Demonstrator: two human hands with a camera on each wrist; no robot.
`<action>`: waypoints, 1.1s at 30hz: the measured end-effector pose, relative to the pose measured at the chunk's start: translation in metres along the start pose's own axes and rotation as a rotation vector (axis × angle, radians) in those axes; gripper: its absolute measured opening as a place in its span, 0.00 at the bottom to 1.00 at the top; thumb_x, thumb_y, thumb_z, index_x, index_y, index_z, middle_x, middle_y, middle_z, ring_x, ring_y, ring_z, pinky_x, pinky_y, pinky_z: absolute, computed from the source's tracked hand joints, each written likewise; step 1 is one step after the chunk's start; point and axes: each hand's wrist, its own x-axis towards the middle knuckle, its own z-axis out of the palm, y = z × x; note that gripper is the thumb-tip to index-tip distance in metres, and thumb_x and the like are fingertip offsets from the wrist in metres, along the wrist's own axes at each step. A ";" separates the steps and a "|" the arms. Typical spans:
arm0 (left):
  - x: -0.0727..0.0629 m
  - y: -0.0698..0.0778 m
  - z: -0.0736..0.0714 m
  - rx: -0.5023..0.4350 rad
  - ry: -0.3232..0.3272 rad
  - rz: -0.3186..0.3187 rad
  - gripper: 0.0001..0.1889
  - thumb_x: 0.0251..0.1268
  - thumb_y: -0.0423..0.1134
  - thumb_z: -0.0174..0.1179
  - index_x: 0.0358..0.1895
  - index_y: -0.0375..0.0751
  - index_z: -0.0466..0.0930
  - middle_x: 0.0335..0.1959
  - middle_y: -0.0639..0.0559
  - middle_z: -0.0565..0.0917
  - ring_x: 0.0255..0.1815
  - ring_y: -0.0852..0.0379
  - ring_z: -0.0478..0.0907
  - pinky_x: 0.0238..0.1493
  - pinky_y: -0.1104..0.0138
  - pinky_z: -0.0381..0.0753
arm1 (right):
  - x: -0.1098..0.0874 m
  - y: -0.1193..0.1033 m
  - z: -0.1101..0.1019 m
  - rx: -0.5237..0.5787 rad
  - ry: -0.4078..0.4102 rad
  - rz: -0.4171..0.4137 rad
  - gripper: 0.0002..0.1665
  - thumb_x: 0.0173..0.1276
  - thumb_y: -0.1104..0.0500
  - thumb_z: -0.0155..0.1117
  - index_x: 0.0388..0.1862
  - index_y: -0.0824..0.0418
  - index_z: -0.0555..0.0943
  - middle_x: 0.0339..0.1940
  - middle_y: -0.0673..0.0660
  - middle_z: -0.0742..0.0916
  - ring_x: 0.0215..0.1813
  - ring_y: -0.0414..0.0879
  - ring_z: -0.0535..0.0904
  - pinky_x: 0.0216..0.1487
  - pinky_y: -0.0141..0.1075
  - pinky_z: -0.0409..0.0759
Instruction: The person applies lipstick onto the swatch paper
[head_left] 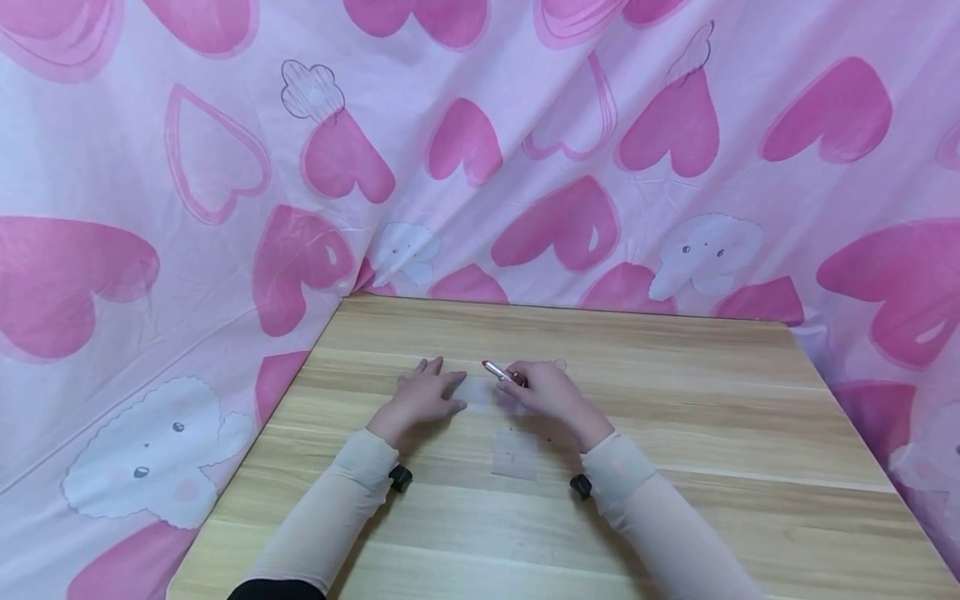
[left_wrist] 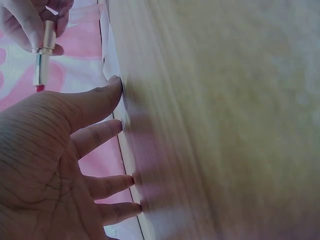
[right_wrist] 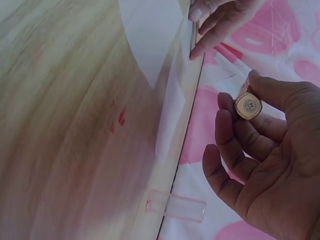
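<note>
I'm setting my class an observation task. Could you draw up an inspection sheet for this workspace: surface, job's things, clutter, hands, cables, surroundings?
Surface: wooden table; small red marks near the sheets, unclear whether on wood or sheet.
Job's things: lipstick, uncapped, red tip exposed; pale far sheet and near sheet on the table; clear tube standing on it.
Clutter: nothing seen.
Hands: left hand spread, down at the far sheet's edge; right hand grips the lipstick; black devices at both wrists.
Cables: nothing seen.
Surroundings: pink heart-print cloth hanging behind the table and at both sides.
</note>
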 end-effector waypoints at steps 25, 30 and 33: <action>-0.002 0.002 -0.002 -0.031 -0.022 -0.021 0.32 0.68 0.59 0.61 0.74 0.60 0.69 0.80 0.36 0.52 0.79 0.29 0.44 0.65 0.24 0.45 | 0.016 0.002 0.022 -0.086 0.019 0.178 0.12 0.72 0.47 0.66 0.39 0.54 0.84 0.24 0.46 0.82 0.26 0.43 0.75 0.30 0.36 0.75; -0.001 0.002 -0.002 -0.034 -0.022 -0.017 0.32 0.68 0.59 0.61 0.74 0.60 0.69 0.80 0.35 0.51 0.79 0.29 0.44 0.65 0.24 0.45 | 0.018 0.004 0.026 -0.094 0.035 0.172 0.13 0.72 0.45 0.65 0.36 0.54 0.83 0.24 0.47 0.81 0.26 0.43 0.75 0.30 0.36 0.75; -0.002 0.003 -0.003 -0.038 -0.026 -0.024 0.32 0.69 0.59 0.61 0.74 0.60 0.68 0.80 0.36 0.51 0.79 0.29 0.43 0.65 0.24 0.44 | 0.019 0.004 0.028 -0.082 0.043 0.168 0.13 0.72 0.46 0.65 0.34 0.52 0.83 0.24 0.47 0.81 0.26 0.43 0.75 0.30 0.37 0.75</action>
